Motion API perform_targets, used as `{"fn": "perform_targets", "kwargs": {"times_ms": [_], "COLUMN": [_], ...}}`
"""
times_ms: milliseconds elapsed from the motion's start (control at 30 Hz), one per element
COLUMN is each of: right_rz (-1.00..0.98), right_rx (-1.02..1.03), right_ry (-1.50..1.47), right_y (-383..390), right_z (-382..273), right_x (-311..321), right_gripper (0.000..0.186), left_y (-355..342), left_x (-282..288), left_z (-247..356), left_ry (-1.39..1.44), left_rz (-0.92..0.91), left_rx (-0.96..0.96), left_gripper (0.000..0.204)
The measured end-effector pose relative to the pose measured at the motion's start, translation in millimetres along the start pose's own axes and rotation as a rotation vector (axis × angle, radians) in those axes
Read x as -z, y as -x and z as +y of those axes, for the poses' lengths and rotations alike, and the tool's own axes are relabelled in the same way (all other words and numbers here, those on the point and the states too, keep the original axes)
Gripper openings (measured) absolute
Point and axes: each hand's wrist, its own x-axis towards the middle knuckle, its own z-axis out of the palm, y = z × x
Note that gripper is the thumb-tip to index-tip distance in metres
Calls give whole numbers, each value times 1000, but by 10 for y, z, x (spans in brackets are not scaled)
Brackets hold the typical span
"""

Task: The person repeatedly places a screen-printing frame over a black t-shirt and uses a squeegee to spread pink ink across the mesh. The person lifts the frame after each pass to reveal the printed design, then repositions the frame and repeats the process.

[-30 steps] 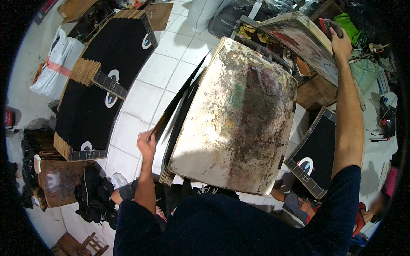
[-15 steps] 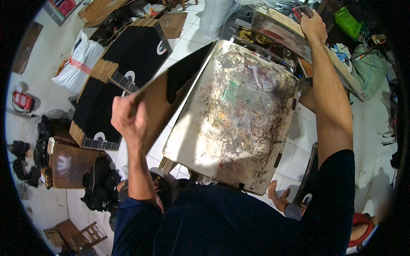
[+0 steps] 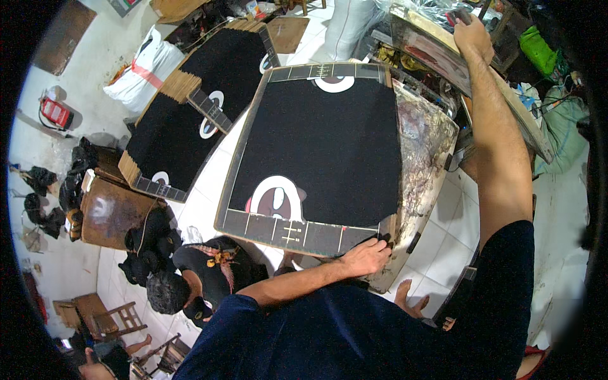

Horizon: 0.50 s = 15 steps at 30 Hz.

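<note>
From where I stood, a large black panel [image 3: 320, 139] lay flat on the paint-crusted bench [image 3: 423, 133], covering its left and middle parts and leaving a stained strip bare along the right edge. The person's left hand [image 3: 366, 256] rested with bent fingers at the panel's near edge, close to its right corner, above the bench's near right corner; I couldn't tell whether the thumb pinched from underneath. The right hand [image 3: 474, 41] was clenched around a dark grip [image 3: 458, 16] with a touch of red, up at the raised edge of a tilted frame [image 3: 437, 56] beyond the bench's far right corner. Dark grey bands ran along the panel's near and far edges, marked with pale lines and little ladder-like ticks much as a ruler is, plus one small red mark toward the near right. White rings sat against those bands, the near one around a dark centre with a pale blue spot. Past the bench's left edge stood a stack of similar panels [image 3: 206, 107], bearing the same rings and ruled bands. On the wall farther left hung a red extinguisher [image 3: 56, 114], its pale label too small to read.
</note>
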Motion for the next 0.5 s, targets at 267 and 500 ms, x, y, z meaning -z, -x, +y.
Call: {"fn": "perform_targets", "kwargs": {"times_ms": [267, 500], "right_rz": [-45, -4], "right_rx": [-84, -132], "right_ry": [39, 101], "right_y": [-31, -114], "right_z": [30, 48], "right_x": [-59, -56], "right_gripper": [50, 52], "left_y": [1618, 3795], "left_x": [40, 67], "left_z": [-1746, -2900], "left_ry": [-14, 179], "left_rz": [568, 580], "left_rx": [1025, 1822], "left_gripper": [58, 51]}}
